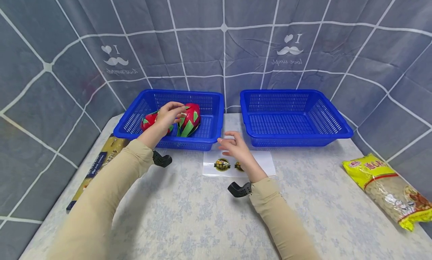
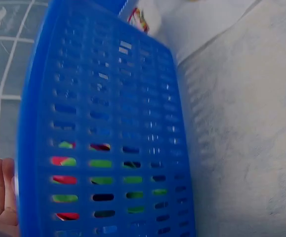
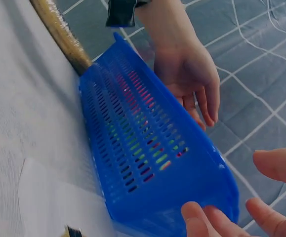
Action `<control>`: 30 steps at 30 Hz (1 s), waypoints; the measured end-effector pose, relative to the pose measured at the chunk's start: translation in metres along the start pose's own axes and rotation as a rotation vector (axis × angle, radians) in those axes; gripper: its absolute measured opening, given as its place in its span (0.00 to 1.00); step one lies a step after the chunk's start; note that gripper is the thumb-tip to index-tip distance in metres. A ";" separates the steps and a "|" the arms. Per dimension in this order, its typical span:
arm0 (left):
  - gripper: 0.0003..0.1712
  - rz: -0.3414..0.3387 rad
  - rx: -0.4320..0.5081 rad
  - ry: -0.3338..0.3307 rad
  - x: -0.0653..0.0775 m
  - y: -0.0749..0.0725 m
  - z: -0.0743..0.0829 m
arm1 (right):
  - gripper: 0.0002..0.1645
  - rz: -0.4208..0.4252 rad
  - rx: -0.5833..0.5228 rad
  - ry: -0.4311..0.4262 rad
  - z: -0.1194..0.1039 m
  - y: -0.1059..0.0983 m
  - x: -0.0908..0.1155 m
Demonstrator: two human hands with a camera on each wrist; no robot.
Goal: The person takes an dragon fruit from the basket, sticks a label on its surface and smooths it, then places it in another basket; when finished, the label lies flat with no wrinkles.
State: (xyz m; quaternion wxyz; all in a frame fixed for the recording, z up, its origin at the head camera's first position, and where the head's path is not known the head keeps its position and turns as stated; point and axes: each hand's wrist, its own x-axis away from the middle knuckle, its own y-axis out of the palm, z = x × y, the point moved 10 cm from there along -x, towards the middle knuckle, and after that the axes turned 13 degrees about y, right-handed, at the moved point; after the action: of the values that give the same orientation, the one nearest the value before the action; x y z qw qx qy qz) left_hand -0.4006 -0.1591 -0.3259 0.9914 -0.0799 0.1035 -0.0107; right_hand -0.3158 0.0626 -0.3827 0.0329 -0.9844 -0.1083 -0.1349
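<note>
The left hand [image 1: 168, 115], fingers loosely bent, partly hides two red dragon fruits [image 1: 193, 114] inside the left blue basket [image 1: 221, 115], near whose corner the right hand [image 1: 237, 148] spreads its fingers, contact unclear.

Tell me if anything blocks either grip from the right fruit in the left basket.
Nothing visible stands between the left grip and the right fruit; that grip is over the basket. The right grip is outside, by the near right corner, so the basket's edge lies between.
</note>
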 end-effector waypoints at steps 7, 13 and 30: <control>0.20 -0.019 -0.038 -0.093 -0.013 -0.001 -0.018 | 0.25 0.050 -0.051 -0.012 0.003 0.006 -0.006; 0.20 -0.009 -0.063 -0.112 -0.017 0.003 -0.031 | 0.23 0.105 -0.100 -0.037 0.006 0.004 -0.012; 0.16 0.129 -0.152 -0.093 -0.027 -0.003 -0.034 | 0.22 0.114 -0.089 -0.074 0.003 0.005 -0.015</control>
State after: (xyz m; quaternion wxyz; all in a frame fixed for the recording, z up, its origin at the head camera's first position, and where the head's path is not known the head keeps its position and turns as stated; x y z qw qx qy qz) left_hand -0.4342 -0.1669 -0.3531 0.9848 -0.1482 0.0626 0.0649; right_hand -0.3284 0.0552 -0.3900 -0.0072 -0.9938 -0.0470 -0.1009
